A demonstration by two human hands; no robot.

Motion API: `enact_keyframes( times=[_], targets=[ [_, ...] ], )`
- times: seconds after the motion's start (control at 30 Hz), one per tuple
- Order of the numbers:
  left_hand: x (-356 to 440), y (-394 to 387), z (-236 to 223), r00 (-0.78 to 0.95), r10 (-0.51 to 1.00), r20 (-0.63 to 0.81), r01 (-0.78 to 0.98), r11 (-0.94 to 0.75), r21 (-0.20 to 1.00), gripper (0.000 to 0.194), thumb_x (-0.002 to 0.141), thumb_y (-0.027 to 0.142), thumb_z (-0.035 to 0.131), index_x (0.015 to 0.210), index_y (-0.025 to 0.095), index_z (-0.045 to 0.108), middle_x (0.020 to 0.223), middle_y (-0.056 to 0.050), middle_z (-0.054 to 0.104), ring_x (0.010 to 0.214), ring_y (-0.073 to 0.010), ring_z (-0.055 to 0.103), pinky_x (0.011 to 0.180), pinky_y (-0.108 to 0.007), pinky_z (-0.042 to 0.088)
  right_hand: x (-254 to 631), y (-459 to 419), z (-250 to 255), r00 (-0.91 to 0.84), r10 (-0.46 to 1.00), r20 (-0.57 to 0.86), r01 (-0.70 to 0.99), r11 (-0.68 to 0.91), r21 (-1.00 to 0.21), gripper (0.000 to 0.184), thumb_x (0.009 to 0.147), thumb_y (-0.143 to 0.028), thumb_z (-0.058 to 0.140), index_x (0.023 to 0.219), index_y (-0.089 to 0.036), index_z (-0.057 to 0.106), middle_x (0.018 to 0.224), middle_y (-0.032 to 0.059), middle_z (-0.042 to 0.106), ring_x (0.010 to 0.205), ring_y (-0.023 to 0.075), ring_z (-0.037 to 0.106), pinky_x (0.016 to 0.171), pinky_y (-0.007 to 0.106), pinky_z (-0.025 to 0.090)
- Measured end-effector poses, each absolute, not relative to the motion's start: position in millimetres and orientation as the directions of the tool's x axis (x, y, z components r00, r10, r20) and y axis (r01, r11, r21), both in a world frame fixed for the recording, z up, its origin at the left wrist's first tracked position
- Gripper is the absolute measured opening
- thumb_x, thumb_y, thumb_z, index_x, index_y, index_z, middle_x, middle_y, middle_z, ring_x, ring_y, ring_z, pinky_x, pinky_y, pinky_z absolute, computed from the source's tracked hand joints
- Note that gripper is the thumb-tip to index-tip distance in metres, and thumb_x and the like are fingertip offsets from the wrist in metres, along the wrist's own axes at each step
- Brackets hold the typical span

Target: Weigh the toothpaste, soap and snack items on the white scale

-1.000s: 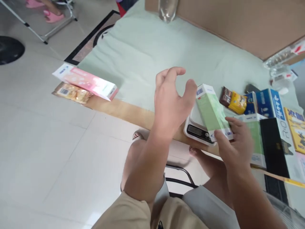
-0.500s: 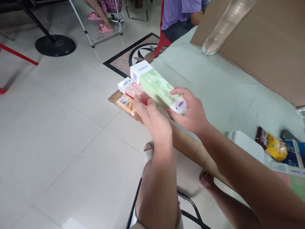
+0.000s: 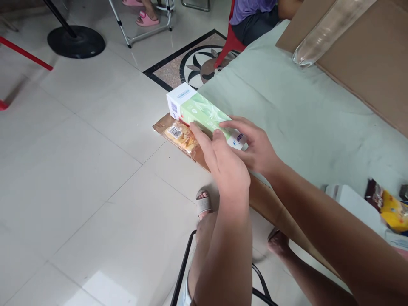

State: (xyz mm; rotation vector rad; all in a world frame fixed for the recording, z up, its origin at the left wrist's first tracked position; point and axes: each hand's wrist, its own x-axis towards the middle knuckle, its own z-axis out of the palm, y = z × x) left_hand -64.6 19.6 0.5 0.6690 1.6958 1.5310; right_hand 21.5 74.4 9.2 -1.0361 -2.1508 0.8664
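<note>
A long green-and-white box (image 3: pixel 202 111) lies slanted on top of a red box that is almost wholly hidden; only a thin red strip shows beneath it. My right hand (image 3: pixel 258 146) grips the near end of the green box, thumb on the near side and fingers over the top. Stretched fingers of my left hand (image 3: pixel 225 163) rest along the near side of the boxes. Left of that hand, a clear packet of yellowish food with a barcode (image 3: pixel 183 135) lies on the brown cardboard edge (image 3: pixel 162 123).
A pale green cloth (image 3: pixel 287 110) covers the surface, with a cardboard panel (image 3: pixel 360 55) and clear plastic roll (image 3: pixel 331 29) at back right. A white box (image 3: pixel 353 204) and yellow packet (image 3: pixel 393 208) sit at right. A person in purple (image 3: pixel 251 12) sits beyond.
The green box has come down over the red box, which is now covered. My right hand moved with it and keeps its hold. The view has shifted slightly.
</note>
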Motion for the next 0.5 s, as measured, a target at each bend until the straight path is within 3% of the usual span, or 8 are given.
enact_keyframes(
  times=[0.07, 0.17, 0.27, 0.4, 0.5],
  targets=[
    [-62.7, 18.2, 9.5, -0.576, 0.787, -0.220, -0.159, 0.156, 0.975, 0.060, 0.112, 0.045, 0.010, 0.170, 0.046, -0.007, 0.180, 0.010, 0.023, 0.167, -0.0185, 0.028, 0.128, -0.040, 0.050, 21.4, 75.1, 6.7, -0.482, 0.852, 0.204, 0.433, 0.434, -0.790, 0.059, 0.082, -0.053, 0.081, 0.133, -0.027, 0.068, 0.143, 0.0068, 0.071, 0.130, 0.0307, 0.068, 0.106, 0.049, 0.058],
    [-59.3, 15.5, 22.2, -0.571, 0.759, -0.314, -0.399, 0.078, 0.914, 0.065, 0.110, 0.047, 0.025, 0.172, 0.040, 0.009, 0.181, 0.008, 0.021, 0.168, -0.0228, 0.023, 0.133, -0.042, 0.041, 22.7, 76.8, 2.0, -0.444, 0.885, 0.141, 0.407, 0.340, -0.848, 0.085, 0.075, -0.058, 0.085, 0.147, -0.029, 0.053, 0.144, 0.0078, 0.070, 0.122, 0.0321, 0.072, 0.101, 0.052, 0.061],
    [-57.0, 15.7, 29.7, -0.575, 0.731, -0.367, -0.530, 0.009, 0.848, 0.067, 0.107, 0.043, 0.035, 0.172, 0.037, 0.018, 0.181, 0.007, 0.023, 0.168, -0.0249, 0.025, 0.133, -0.041, 0.040, 23.8, 80.6, -3.7, -0.441, 0.891, 0.112, 0.412, 0.312, -0.856, 0.093, 0.068, -0.058, 0.089, 0.146, -0.030, 0.048, 0.140, 0.0062, 0.072, 0.113, 0.0315, 0.075, 0.096, 0.053, 0.063],
    [-58.1, 19.2, 29.0, -0.596, 0.718, -0.361, -0.519, -0.002, 0.855, 0.068, 0.104, 0.043, 0.037, 0.169, 0.035, 0.021, 0.179, 0.004, 0.029, 0.168, -0.0273, 0.024, 0.132, -0.043, 0.041, 20.5, 85.3, -2.8, -0.454, 0.888, 0.077, 0.434, 0.296, -0.851, 0.093, 0.068, -0.060, 0.089, 0.145, -0.030, 0.047, 0.143, 0.0073, 0.070, 0.114, 0.0317, 0.075, 0.099, 0.055, 0.063],
    [-57.1, 16.2, 33.4, -0.567, 0.790, -0.231, -0.395, -0.015, 0.919, 0.060, 0.105, 0.040, 0.026, 0.164, 0.037, 0.016, 0.180, 0.004, 0.022, 0.171, -0.0255, 0.009, 0.136, -0.048, 0.033, 23.2, 73.7, 16.1, -0.451, 0.878, 0.160, 0.426, 0.369, -0.826, 0.089, 0.072, -0.070, 0.082, 0.144, -0.029, 0.049, 0.154, 0.0101, 0.062, 0.138, 0.0345, 0.064, 0.112, 0.058, 0.057]
  ],
)
